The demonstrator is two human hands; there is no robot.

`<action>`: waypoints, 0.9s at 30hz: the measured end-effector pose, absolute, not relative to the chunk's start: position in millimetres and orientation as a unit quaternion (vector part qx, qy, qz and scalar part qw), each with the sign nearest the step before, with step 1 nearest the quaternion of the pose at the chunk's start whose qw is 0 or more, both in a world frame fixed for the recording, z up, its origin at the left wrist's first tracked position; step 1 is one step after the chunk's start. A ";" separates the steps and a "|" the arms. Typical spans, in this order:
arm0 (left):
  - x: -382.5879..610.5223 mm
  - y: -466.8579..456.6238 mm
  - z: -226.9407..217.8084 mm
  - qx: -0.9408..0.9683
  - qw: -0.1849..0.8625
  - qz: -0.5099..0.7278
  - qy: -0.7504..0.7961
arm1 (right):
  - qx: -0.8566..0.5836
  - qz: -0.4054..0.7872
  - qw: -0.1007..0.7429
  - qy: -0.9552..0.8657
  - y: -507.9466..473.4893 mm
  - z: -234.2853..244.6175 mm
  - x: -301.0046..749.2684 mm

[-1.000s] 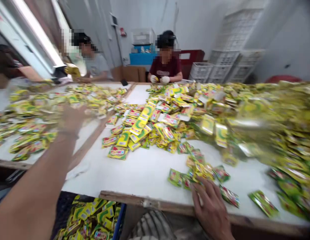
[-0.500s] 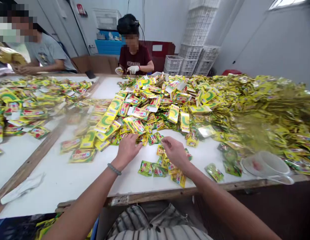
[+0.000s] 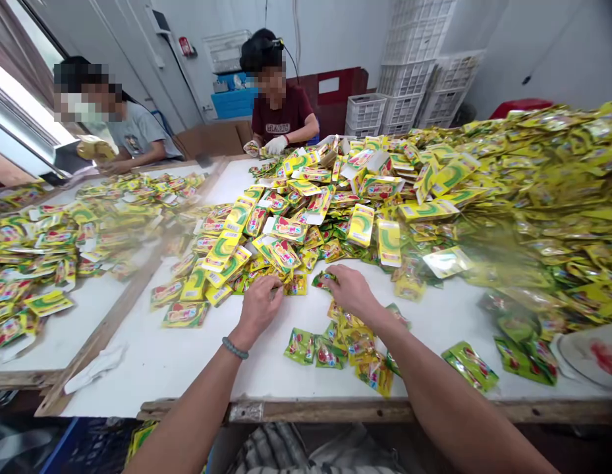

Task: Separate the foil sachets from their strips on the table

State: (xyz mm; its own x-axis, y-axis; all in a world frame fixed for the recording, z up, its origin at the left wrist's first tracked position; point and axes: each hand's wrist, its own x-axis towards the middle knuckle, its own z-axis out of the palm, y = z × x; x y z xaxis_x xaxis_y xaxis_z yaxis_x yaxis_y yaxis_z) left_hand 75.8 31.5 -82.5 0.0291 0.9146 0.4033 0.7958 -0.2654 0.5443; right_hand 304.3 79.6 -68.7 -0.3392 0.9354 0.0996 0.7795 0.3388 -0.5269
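White table (image 3: 187,368), wood-edged, bears heap of yellow packets (image 3: 379,187). Mid-table, right hand (image 3: 354,291), half-curled, touches green packet (image 3: 319,280); left hand (image 3: 259,306), loosely curled, meets heap (either's grip, cannot tell). Beyond table: white crates (image 3: 407,82), gloved co-worker (image 3: 284,115).

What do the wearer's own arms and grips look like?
Left grip and right grip are ordinary human hands, no gloves. Left arm: bare forearm, grey-green bracelet at the wrist, seemingly beaded. Right arm: bare forearm, no bracelet. No sleeves, cables or markings visible on either.
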 end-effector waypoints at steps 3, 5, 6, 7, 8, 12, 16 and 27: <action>84.5 30.2 -69.6 0.619 0.211 0.442 0.614 | -0.554 0.263 0.277 -0.740 77.7 -57.7 304.5; 89.4 31.4 -61.7 0.518 0.340 0.502 0.603 | -0.562 0.321 0.311 -0.696 76.2 -53.4 303.1; 91.7 32.4 -58.8 0.460 0.407 0.528 0.587 | -0.560 0.353 0.326 -0.675 75.3 -52.7 301.9; 94.1 33.4 -57.1 0.405 0.465 0.547 0.567 | -0.553 0.387 0.340 -0.655 74.1 -53.0 300.3; 96.5 34.2 -56.5 0.358 0.509 0.558 0.549 | -0.542 0.420 0.350 -0.639 72.6 -54.2 298.0; 104.6 32.7 -61.7 0.275 0.578 0.569 0.516 | -0.506 0.482 0.350 -0.624 64.0 -63.2 284.5; 109.2 24.4 -65.4 0.250 0.644 0.552 0.468 | -0.521 0.447 0.347 -0.639 58.2 -70.4 274.4; 109.1 22.5 -75.9 0.322 0.597 0.542 0.496 | -0.450 0.440 0.332 -0.703 57.1 -66.3 272.5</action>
